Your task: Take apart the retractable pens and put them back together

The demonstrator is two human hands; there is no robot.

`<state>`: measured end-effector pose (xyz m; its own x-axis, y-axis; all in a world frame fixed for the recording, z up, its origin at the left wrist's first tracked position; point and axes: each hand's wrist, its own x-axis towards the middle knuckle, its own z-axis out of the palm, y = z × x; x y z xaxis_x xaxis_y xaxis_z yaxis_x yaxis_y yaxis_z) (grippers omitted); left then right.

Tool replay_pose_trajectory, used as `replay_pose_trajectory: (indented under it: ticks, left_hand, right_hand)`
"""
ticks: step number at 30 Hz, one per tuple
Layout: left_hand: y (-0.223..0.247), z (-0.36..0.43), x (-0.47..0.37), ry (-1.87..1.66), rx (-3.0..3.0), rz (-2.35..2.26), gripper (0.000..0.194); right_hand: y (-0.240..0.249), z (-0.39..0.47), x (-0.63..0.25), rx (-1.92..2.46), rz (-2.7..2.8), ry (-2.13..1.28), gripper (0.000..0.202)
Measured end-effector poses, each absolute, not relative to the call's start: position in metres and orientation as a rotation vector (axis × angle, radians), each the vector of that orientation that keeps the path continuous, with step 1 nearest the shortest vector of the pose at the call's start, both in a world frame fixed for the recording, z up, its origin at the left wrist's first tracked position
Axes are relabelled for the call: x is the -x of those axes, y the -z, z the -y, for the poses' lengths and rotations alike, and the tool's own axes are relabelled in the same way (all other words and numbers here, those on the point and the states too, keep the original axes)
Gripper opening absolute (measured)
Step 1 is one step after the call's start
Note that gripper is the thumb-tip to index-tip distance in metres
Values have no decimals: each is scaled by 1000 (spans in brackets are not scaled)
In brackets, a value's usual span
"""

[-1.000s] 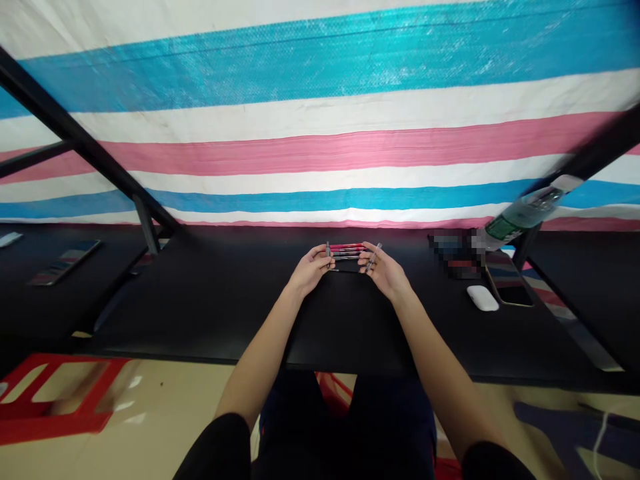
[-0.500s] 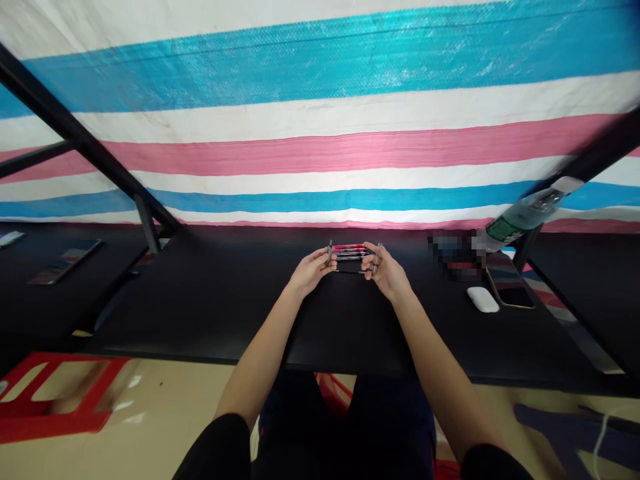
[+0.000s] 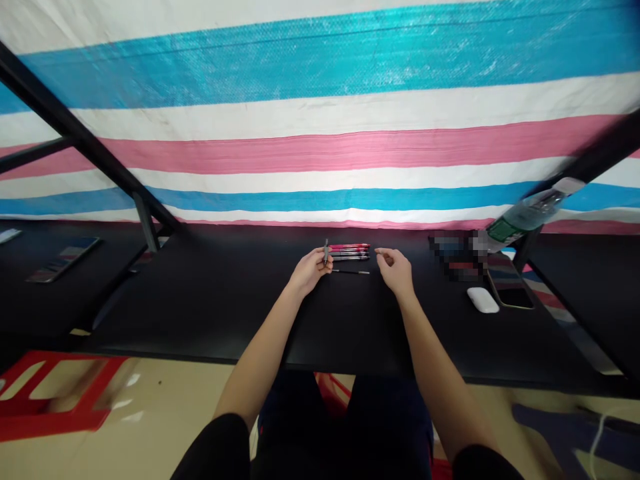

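Observation:
My left hand (image 3: 309, 272) is closed on a small flat grey piece (image 3: 327, 252), seen almost edge-on and upright at the left ends of a row of pens. The row has red pens (image 3: 350, 247) at the back and dark, partly clear pens (image 3: 350, 256) in front, lying side by side on the black table. Nearer to me lies a thin dark pen refill (image 3: 352, 272), parallel to the pens. My right hand (image 3: 396, 269) rests just right of the pens, apart from them, its fingers curled together; whatever they may hold is hidden.
To the right lie a white earbud case (image 3: 483, 300), a phone (image 3: 510, 283) and a tilted clear bottle (image 3: 525, 217) with a green label. Another phone (image 3: 65, 260) is at the left. Black posts (image 3: 95, 150) frame the table; a striped sheet (image 3: 320, 153) hangs behind it.
My right hand has drawn off to the right from the pens' right ends, and the greyish upright piece at its fingertips no longer shows. My left hand has barely shifted left.

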<state>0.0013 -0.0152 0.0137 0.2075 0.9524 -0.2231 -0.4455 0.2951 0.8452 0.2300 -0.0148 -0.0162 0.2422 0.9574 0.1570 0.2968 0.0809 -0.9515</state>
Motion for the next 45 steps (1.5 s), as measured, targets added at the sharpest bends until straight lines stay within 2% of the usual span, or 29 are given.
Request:
replay_pose_trajectory:
  ticks: [4, 8, 13, 18, 26, 34, 40, 45]
  left_hand:
    - [-13, 15, 0, -1135, -734, -895, 18]
    - [-12, 13, 2, -1146, -741, -902, 21]
    - [-12, 13, 1, -1147, -751, -914, 20]
    - [-11, 13, 1, -1150, -757, -917, 19]
    - [-9, 11, 2, -1153, -765, -932, 18]
    - [-6, 10, 2, -1182, -782, -916, 15]
    - [-4, 9, 0, -1202, -765, -899, 27]
    - [-2, 10, -1, -1204, -809, -919, 27]
  right_hand:
    - [22, 16, -227, 1648, 1517, -416, 24]
    - [24, 18, -224, 1748, 1576, -401, 23]
    - [28, 19, -225, 1821, 1614, -329, 13]
    - [32, 19, -226, 1790, 1675, -218, 18]
    - [30, 20, -225, 1777, 1667, -213, 20]
    - [22, 22, -215, 1414, 1915, -295, 13]
    - [26, 25, -208, 1335, 2127, -328, 11]
    - [24, 24, -207, 1309, 2149, -364, 8]
